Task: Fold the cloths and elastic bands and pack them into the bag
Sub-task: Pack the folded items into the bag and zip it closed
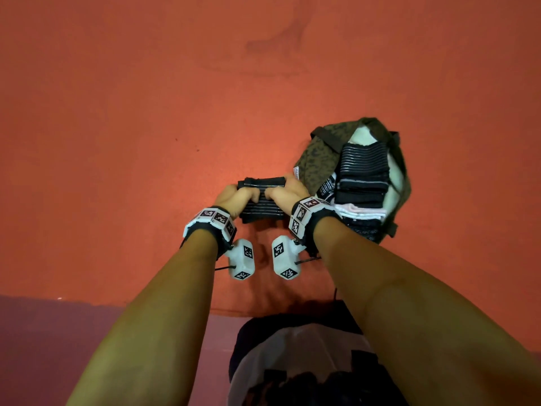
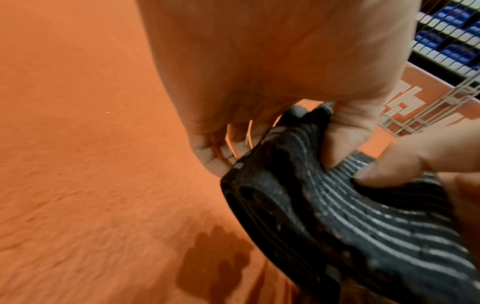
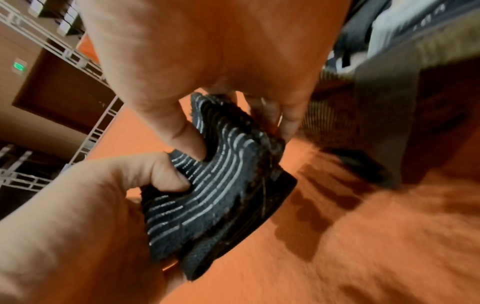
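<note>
A black elastic band with thin silver stripes (image 1: 262, 205) is folded into a thick pad and held just above the orange cloth surface. My left hand (image 1: 238, 196) grips its left end, thumb pressed on top (image 2: 337, 144). My right hand (image 1: 288, 190) grips its right end in the same way, thumb on the striped face (image 3: 187, 137). The folded layers show at the band's edge (image 2: 259, 205). Right of my hands lies the open olive camouflage bag (image 1: 316, 159), with folded black striped bands (image 1: 364, 168) and pink and white cloths (image 1: 360, 212) stacked inside.
The orange cloth (image 1: 146, 127) covers the table all round, with a purple strip (image 1: 58, 332) along the near edge. A white wire rack (image 2: 441, 98) stands beyond the table. My torso (image 1: 292, 361) is at the bottom of the head view.
</note>
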Demonstrator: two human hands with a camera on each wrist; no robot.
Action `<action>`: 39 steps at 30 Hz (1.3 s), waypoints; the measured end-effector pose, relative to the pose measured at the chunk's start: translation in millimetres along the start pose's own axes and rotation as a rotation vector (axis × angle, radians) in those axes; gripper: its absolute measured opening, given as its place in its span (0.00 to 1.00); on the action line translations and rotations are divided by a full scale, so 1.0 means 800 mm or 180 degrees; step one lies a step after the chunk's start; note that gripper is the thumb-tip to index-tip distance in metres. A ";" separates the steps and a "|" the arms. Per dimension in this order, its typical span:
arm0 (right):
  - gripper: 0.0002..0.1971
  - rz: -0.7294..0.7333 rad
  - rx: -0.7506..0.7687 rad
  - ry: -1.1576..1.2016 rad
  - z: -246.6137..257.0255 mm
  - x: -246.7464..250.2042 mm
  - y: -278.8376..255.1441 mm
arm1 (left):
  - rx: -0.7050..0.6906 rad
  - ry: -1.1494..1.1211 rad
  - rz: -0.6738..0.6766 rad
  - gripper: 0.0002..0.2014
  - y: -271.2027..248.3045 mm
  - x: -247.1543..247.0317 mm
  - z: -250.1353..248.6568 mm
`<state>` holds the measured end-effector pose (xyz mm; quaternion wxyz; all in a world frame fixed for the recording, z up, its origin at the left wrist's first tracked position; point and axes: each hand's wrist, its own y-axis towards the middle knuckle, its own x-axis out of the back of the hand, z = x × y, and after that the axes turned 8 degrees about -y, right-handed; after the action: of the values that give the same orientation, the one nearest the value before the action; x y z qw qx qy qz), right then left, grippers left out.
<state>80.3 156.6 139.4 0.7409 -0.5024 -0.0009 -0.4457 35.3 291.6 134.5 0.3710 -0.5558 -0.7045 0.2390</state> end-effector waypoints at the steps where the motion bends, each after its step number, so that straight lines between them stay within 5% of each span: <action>1: 0.32 -0.0063 0.0022 0.0023 -0.003 0.013 -0.003 | -0.0045 0.0017 0.0041 0.20 -0.003 -0.008 -0.011; 8: 0.38 -0.0396 0.0043 0.0252 -0.053 0.105 -0.024 | -0.0226 0.0137 0.0396 0.09 -0.022 -0.086 -0.065; 10: 0.38 -0.0485 -0.0055 0.0365 -0.070 0.128 -0.032 | -0.0236 0.0227 0.0520 0.14 -0.027 -0.111 -0.076; 13: 0.24 -0.0549 -0.0110 0.0446 -0.094 0.155 -0.040 | -0.0236 0.0271 0.0657 0.18 -0.031 -0.144 -0.085; 20: 0.24 -0.0445 -0.0294 0.0175 -0.142 0.178 -0.040 | -0.0197 0.0651 0.0813 0.30 -0.021 -0.195 -0.064; 24: 0.24 -0.0422 -0.0438 0.0177 -0.163 0.171 -0.032 | -0.0241 0.0871 0.0861 0.19 -0.014 -0.203 -0.052; 30: 0.30 -0.0694 -0.0430 -0.0054 -0.158 0.166 -0.018 | -0.0346 0.0515 0.0451 0.22 -0.006 -0.189 -0.042; 33: 0.35 -0.0957 -0.0426 -0.0468 -0.156 0.164 -0.021 | -0.0603 0.0877 0.0146 0.08 0.002 -0.179 -0.033; 34: 0.34 -0.1097 -0.0370 -0.0711 -0.157 0.164 -0.022 | -0.0677 0.1126 0.0099 0.02 0.000 -0.177 -0.033; 39: 0.21 -0.1153 0.0219 -0.1407 -0.144 0.179 -0.033 | -0.0719 0.1546 -0.0292 0.11 0.004 -0.179 -0.032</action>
<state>97.7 -26.0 166.2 0.6477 -0.5536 -0.2672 -0.4501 73.1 152.7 110.6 0.4752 -0.6022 -0.6416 0.0015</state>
